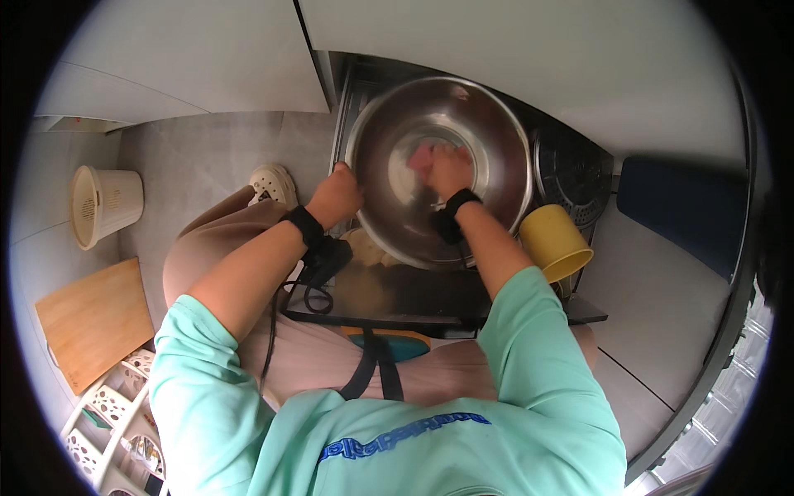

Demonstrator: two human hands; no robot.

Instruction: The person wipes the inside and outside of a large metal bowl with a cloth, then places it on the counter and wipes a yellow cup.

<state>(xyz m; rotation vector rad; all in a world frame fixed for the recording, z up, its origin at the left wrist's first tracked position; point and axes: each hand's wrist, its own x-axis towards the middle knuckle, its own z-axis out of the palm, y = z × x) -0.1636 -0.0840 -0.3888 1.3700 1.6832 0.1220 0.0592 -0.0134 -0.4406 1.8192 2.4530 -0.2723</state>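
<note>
A large stainless steel bowl sits in an open drawer in front of me. My left hand grips the bowl's left rim, its fingers curled over the edge. Down inside the bowl, my right hand presses a pink cloth against the bottom; its fingers are partly hidden. Black bands circle both wrists, with dark devices and a cable attached. Right of the bowl stand a yellow plastic mug and a dark perforated metal piece.
White cabinet fronts rise beyond the drawer. A cream plastic basket, a wooden cutting board and a white rack with perforated bins are at the left. A dark blue panel is on the right.
</note>
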